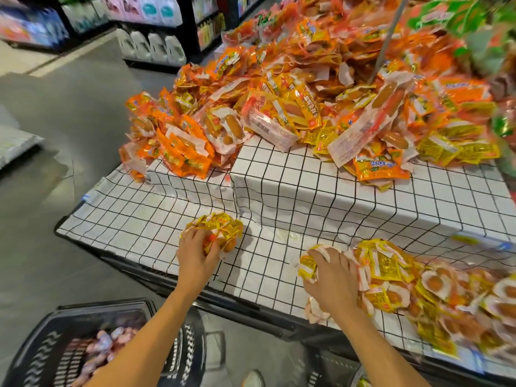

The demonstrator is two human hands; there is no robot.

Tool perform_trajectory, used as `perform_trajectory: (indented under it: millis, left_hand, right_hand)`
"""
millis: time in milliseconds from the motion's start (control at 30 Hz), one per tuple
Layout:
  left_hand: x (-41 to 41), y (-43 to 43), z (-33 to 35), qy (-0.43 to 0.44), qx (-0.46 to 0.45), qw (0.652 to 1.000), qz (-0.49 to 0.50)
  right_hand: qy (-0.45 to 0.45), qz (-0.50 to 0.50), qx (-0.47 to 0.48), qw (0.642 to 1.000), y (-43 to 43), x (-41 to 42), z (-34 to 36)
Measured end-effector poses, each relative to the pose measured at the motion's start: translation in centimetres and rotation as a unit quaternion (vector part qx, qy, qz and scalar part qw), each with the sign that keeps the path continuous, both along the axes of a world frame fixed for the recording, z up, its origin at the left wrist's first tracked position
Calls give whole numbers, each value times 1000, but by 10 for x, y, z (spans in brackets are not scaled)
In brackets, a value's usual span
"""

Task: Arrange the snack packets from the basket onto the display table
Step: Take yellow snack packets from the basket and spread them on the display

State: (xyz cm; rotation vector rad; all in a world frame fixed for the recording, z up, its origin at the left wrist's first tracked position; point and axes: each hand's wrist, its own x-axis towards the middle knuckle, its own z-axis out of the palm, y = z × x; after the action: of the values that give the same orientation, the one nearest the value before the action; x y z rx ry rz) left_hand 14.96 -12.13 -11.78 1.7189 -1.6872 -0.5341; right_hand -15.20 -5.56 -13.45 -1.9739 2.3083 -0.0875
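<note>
My left hand (195, 254) grips a bunch of yellow snack packets (220, 227) resting on the lower step of the display table (134, 219), which wears a white cloth with a black grid. My right hand (331, 277) lies fingers-down on yellow and white packets (308, 268) at the left end of a heap (418, 289) along the table's near right edge. A dark plastic basket (53, 347) stands on the floor at the lower left, holding pale packets (106, 342). A big pile of orange and yellow sausage packets (307, 88) covers the upper steps.
A grey pole (386, 40) rises from the big pile. Green packets (474, 26) hang at the top right. Shelves with white jugs (152, 47) stand across the grey aisle floor at the top left. A shoe (252, 379) shows below the table edge.
</note>
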Motion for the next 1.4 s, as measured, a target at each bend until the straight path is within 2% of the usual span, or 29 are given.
perform_trajectory:
  millis: [100, 233, 400, 667, 1067, 1400]
  left_hand:
    - [-4, 3, 6, 82, -5, 996, -31]
    - [-20, 11, 29, 143, 12, 989, -21]
    - [-30, 14, 48, 191, 31, 981, 6]
    - [-42, 22, 78, 208, 2, 978, -6]
    - [-91, 42, 113, 239, -19, 969, -56]
    - [-199, 110, 142, 239, -26, 959, -153]
  right_hand:
    - [-26, -13, -7, 1000, -3, 0, 5]
    - [-121, -18, -28, 992, -5, -2, 15]
    - [-228, -20, -89, 970, -5, -1, 35]
    - [-398, -67, -145, 903, -2, -4, 80]
    - [-498, -102, -217, 833, 38, -30, 128]
    - [-491, -141, -275, 815, 141, -113, 165]
